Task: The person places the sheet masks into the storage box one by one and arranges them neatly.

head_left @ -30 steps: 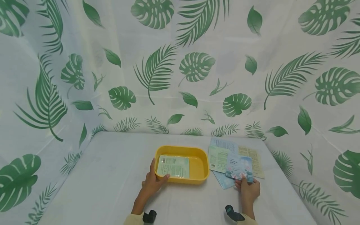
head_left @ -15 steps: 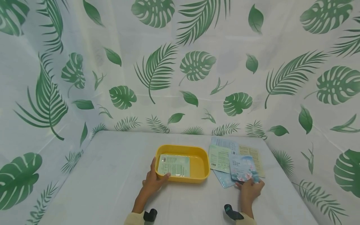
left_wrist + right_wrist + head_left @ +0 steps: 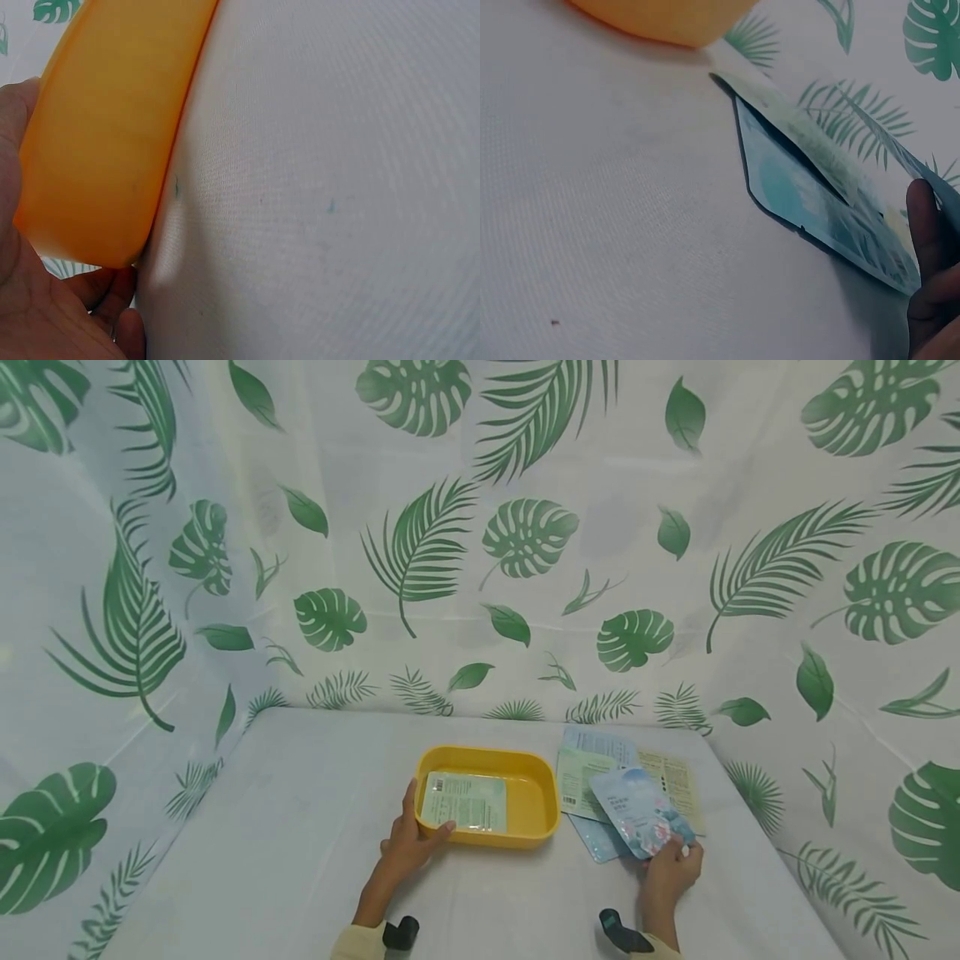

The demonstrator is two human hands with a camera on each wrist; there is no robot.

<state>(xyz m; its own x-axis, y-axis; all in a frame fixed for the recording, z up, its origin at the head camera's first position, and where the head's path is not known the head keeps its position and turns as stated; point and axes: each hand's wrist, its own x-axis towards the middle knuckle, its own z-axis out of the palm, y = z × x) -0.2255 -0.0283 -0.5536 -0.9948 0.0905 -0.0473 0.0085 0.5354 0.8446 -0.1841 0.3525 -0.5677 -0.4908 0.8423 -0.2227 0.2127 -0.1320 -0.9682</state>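
A yellow plastic tray [image 3: 536, 797] sits on the white table with one pale green sachet [image 3: 465, 802] lying inside its left part. My left hand [image 3: 405, 845] grips the tray's front left corner, the thumb over the front rim; the left wrist view shows the fingers around the tray's outer wall [image 3: 112, 135]. To the right, a blue flowered sachet [image 3: 633, 810] is pinched by its lower right corner in my right hand [image 3: 670, 870]. It is tilted and raised over the other sachets; the right wrist view catches its thin edge beside my fingers [image 3: 924, 225].
Under the held sachet lie several overlapping ones: a green sachet [image 3: 579, 777], a pale blue one [image 3: 600, 742], a cream one [image 3: 681, 789] and a blue one [image 3: 596, 839]. A leaf-printed curtain [image 3: 480, 635] encloses the table [image 3: 300, 827] at back and sides.
The flowered sachet first shifted right, then turned and lifted, its top swinging left. My right hand moved slightly right. My left hand and the tray have stayed put.
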